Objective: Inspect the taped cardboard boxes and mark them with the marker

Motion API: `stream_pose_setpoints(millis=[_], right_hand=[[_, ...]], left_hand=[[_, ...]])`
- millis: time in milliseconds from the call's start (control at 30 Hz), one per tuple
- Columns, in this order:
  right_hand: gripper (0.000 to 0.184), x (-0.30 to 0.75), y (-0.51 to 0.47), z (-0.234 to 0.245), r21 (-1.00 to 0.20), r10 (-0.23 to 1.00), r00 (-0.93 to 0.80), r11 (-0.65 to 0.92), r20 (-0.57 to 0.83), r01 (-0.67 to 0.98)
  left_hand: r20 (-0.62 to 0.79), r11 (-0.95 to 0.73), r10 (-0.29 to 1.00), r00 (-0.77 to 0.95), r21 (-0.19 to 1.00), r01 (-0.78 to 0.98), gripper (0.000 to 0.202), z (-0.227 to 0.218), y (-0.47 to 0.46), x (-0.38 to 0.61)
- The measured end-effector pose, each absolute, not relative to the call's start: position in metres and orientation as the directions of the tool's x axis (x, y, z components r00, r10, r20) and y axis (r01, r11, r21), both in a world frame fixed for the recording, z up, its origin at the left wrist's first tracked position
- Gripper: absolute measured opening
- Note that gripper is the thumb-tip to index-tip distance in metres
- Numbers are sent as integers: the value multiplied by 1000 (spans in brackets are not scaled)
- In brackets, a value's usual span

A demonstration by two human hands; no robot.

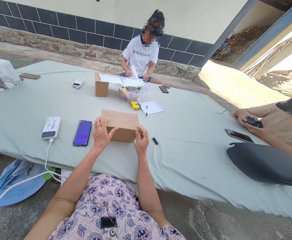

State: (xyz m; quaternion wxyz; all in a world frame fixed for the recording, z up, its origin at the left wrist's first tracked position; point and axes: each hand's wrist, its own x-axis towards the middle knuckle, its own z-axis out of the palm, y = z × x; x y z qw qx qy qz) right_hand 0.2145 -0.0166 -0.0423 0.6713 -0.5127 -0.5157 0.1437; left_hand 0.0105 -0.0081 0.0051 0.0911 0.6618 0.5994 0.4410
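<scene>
A closed brown cardboard box [123, 124] lies on the pale green sheet [185, 140] in front of me. My left hand [101, 133] grips its near left corner, fingers over the top edge. My right hand [142, 140] holds its near right corner. A purple-screened phone [83, 132] lies just left of the box. Farther left sits a white power bank [51, 127] with a white cable running toward me. A small black object [155, 141] lies to the right of my right hand.
Across the sheet a person in a white shirt [141, 55] works over a clear bowl [132, 92], beside another cardboard box [101, 86]. A yellow tape measure [135, 105], paper and pen [151, 107] lie behind my box. At right, a person's hands [250, 123] hold a phone.
</scene>
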Motion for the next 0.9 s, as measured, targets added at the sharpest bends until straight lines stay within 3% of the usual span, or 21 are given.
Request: stream_pose_setpoints(millis=[167,400,600,733,900], right_hand=[[33,211,-25,-44,-814,689,435,462,580,353],[30,206,-42,-46,-723,642,358,495,678,482],[34,208,-43,-47,-655,622,262,566,738,500],[44,215,-38,-48,-643,624,262,524,736,558],[90,220,-30,-51,-766,759,252,456,601,453]], left_hand=[[462,-314,884,-70,700,642,64,8,-4,1],[432,-349,901,-42,779,521,38,14,25,-6],[412,-367,911,0,810,458,36,13,49,-8],[382,-376,921,74,824,423,40,15,61,-11],[391,-430,903,179,818,382,45,15,74,-14]])
